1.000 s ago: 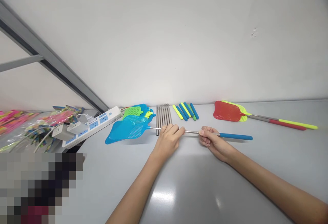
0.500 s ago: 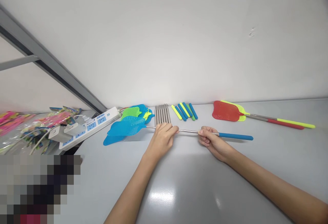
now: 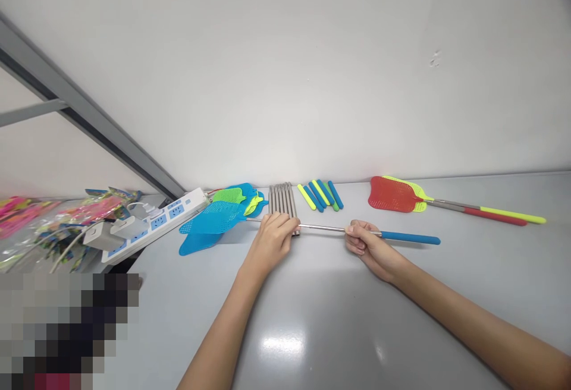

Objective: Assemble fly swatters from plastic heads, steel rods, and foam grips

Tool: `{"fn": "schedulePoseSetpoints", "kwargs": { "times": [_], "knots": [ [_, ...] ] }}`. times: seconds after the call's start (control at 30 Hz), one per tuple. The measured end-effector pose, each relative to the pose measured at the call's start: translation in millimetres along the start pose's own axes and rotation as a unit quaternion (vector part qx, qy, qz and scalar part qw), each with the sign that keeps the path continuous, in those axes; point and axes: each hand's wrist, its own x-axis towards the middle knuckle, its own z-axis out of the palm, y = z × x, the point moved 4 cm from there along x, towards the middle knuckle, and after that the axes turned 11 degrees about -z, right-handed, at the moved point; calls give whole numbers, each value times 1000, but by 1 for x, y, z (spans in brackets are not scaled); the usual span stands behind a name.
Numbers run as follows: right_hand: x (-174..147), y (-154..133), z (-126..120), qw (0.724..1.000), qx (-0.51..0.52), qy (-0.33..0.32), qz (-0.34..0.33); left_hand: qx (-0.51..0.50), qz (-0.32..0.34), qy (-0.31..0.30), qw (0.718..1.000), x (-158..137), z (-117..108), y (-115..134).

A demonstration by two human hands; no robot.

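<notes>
A blue fly swatter (image 3: pixel 321 227) with a telescopic metal rod lies level across both hands, just above the table. Its perforated blue head points left and its blue foam handle points right. My left hand (image 3: pixel 277 236) is closed around the rod near the head. My right hand (image 3: pixel 368 247) grips the rod where it meets the handle, fingers curled. Behind my left hand is a row of metal telescopic rods (image 3: pixel 282 197), partly covered by it. Blue, yellow and green foam handles (image 3: pixel 320 195) lie just right of these rods. Loose blue and green swatter heads (image 3: pixel 229 195) are at the left.
A red swatter (image 3: pixel 395 195) and a yellow swatter (image 3: pixel 513 214) lie together at the right by the wall. A white power strip (image 3: pixel 156 223) with plugs and cables is at the left. Beyond it are plastic-bagged items (image 3: pixel 89 217). The grey table (image 3: pixel 339 318) meets a white wall.
My left hand has slid left along with the swatter head, so more of the metal rod shows between my hands. My right hand stays on the rod by the handle.
</notes>
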Motion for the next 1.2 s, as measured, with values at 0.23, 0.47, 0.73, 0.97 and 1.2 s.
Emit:
{"fn": "schedulePoseSetpoints", "kwargs": {
  "times": [0.23, 0.47, 0.73, 0.97, 1.2],
  "knots": [
    [-1, 0, 0, 1000, 11, -7, -1, 1, -6, 7, 1000, 0, 0, -4],
    [1, 0, -2, 1000, 18, 0, -3, -45, -36, 3, 998, -2, 4, 0],
    [3, 3, -4, 999, 34, -3, 26, -55, -74, 52, 994, -4, 3, 18],
    [3, 2, -2, 999, 18, -6, 27, -56, -81, 70, 993, -6, 7, 33],
    [-1, 0, 5, 999, -8, -40, 33, -66, -44, 46, 996, -6, 11, 50]
  ]
}}
